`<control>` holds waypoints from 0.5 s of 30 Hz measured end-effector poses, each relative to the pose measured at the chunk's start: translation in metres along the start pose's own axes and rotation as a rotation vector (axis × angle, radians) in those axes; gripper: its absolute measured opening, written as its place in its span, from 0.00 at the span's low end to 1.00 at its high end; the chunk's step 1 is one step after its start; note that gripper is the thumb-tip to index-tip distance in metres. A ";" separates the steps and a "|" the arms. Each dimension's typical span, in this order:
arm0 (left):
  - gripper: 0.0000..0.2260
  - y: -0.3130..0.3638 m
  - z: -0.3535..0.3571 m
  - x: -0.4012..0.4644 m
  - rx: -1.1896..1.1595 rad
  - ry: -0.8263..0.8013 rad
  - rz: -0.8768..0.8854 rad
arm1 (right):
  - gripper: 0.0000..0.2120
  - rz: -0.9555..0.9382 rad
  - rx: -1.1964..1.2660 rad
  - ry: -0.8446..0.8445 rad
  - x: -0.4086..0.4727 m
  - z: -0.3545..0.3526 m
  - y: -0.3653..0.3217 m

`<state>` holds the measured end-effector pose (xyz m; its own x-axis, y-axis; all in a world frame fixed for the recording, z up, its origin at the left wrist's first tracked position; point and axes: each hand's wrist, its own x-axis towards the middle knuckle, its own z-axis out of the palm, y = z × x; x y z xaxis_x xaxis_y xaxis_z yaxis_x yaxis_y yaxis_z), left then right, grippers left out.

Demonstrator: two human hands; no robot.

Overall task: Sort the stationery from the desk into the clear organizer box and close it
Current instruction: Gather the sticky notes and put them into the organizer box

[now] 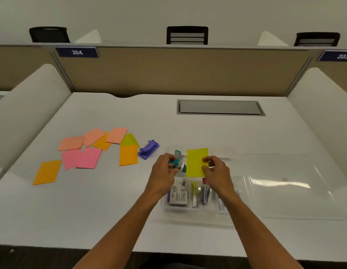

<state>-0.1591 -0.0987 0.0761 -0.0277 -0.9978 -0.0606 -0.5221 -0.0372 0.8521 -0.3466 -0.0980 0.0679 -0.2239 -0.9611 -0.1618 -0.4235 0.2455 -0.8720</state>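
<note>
Over the box (199, 208), your right hand (215, 168) pinched the yellow note (196, 162) to lower it flat inside, while your left hand (164, 169) gripped the teal clips (176, 159) beside it.

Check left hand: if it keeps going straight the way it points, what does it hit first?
Probably the teal binder clips just beyond the left hand, in the clear plastic organizer box; it already grips one, and depth is unclear.
</note>
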 end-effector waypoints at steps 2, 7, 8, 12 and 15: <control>0.14 -0.006 0.000 -0.005 0.030 0.006 -0.007 | 0.10 0.005 -0.077 0.029 0.005 -0.010 0.003; 0.13 -0.013 0.000 -0.029 0.102 0.069 -0.072 | 0.18 0.058 -0.227 -0.039 0.025 -0.023 0.006; 0.13 -0.013 0.000 -0.035 0.100 0.085 -0.077 | 0.20 0.066 -0.258 -0.080 0.029 -0.023 0.005; 0.12 -0.016 -0.004 -0.060 0.154 0.145 -0.045 | 0.23 0.024 -0.327 -0.176 0.037 -0.018 -0.002; 0.12 -0.020 -0.003 -0.079 0.201 0.181 -0.022 | 0.22 0.007 -0.338 -0.226 0.037 -0.018 -0.005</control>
<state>-0.1438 -0.0192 0.0653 0.1285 -0.9912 0.0313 -0.6805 -0.0651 0.7299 -0.3685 -0.1326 0.0744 -0.0455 -0.9535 -0.2978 -0.6960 0.2441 -0.6753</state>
